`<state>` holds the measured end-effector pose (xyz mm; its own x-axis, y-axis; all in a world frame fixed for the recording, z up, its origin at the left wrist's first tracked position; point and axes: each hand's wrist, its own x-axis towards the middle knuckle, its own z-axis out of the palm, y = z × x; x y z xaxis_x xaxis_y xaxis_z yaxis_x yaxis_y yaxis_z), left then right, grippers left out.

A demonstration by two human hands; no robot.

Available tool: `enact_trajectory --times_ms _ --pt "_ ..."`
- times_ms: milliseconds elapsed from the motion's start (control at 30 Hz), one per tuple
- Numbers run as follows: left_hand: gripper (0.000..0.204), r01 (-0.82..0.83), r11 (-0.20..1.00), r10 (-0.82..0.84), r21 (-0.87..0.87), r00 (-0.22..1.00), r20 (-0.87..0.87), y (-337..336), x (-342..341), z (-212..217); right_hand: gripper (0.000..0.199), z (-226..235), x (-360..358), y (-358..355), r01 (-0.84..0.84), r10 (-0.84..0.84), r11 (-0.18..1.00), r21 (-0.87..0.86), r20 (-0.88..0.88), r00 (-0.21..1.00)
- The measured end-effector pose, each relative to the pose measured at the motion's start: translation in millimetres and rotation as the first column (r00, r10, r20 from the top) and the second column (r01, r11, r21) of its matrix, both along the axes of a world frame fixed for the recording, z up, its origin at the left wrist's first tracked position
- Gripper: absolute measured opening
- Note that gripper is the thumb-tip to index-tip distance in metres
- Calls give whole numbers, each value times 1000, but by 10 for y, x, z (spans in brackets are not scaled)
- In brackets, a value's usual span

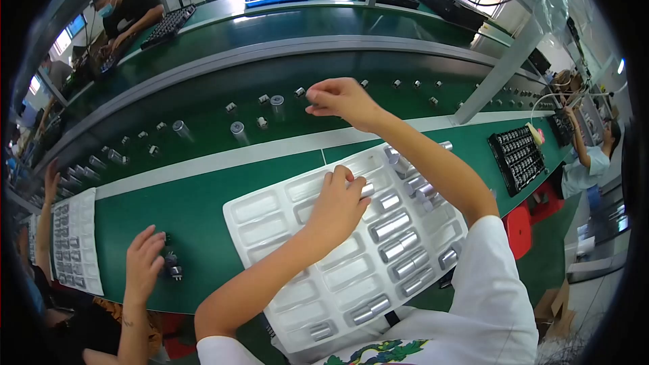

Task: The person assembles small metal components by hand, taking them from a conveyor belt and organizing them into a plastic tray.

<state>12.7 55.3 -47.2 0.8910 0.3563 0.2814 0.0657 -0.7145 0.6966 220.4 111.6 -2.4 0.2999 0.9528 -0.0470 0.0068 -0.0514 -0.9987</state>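
Observation:
A white moulded tray [270, 220] with rows of pockets lies on the green bench in front of me. Several pockets on its right side hold silver metal cylinders [392, 225]. My left hand [338, 204] rests on the tray's middle, its fingers closed on one silver cylinder [367, 190]. My right hand [338, 98] is stretched out over the dark conveyor belt [203, 98], its fingertips pinched on a small silver part [312, 94]. On the belt stand upright silver cylinders [238, 130] and small metal parts [262, 122] in a row.
A neighbour's hand [143, 263] rests at the left by small dark parts [172, 261]; a second white tray [73, 238] lies beside it. A black tray of parts [518, 157] sits at the right. Other workers sit at the far left and right. A metal post [503, 67] rises from the bench.

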Motion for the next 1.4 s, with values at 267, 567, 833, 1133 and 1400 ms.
enact_trajectory --times_ms 267,567,833,1133,1400 --pt "34 -17 833 83 -553 992 95 100 -38 233 31 141 -167 -1101 95 -31 991 94 -530 847" --pt "31 340 18 397 -940 861 318 419 116 -108 42 11 -353 -1326 135 -123 985 108 -109 986" --pt "30 294 77 303 -953 903 304 359 127 -70 38 -22 -338 -1347 98 -109 975 201 44 993" --pt "30 222 59 224 -973 947 229 335 210 -130 34 -80 -264 -1409 -75 -298 901 428 733 611" --pt "31 140 343 124 -929 973 192 211 192 -60 36 -101 -351 -1436 -214 -326 883 419 872 365"
